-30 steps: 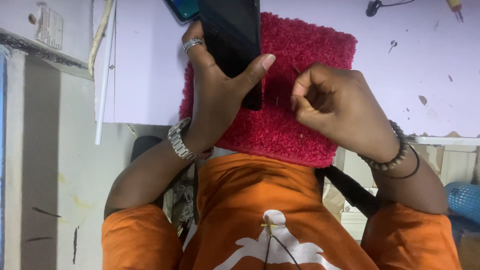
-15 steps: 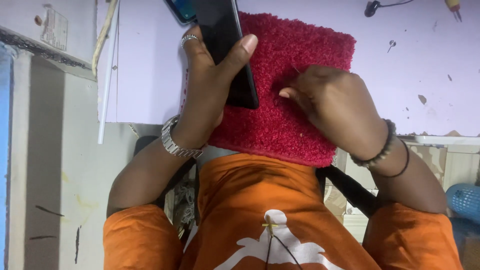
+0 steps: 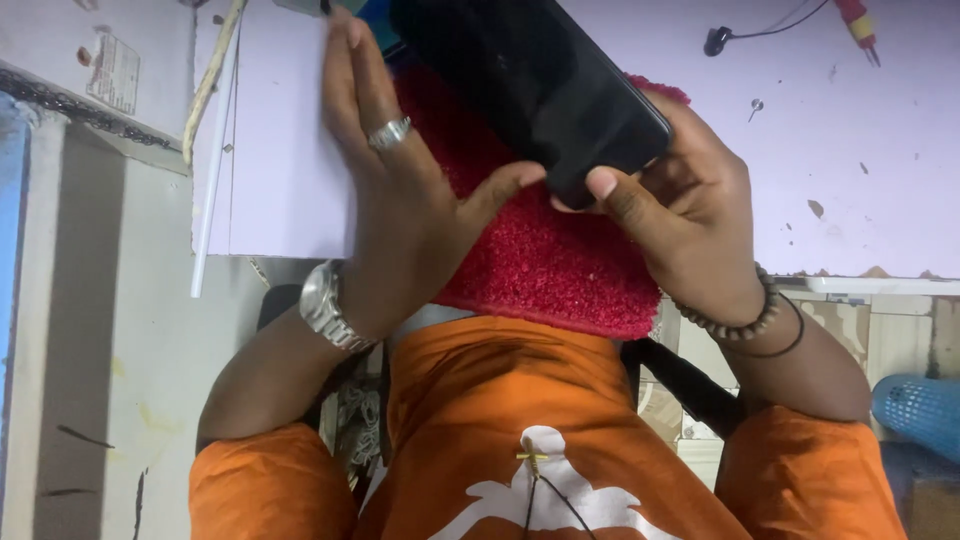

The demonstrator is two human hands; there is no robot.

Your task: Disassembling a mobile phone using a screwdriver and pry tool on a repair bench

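phone (image 3: 540,90): black | mat (image 3: 540,265): red, fuzzy | table (image 3: 880,180): pale lilac | shirt (image 3: 500,420): orange

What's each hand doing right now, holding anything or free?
Left hand: closed on the black smartphone, fingers behind it, thumb at its lower edge.
Right hand: closed on the same smartphone's lower corner, above the red fuzzy mat.
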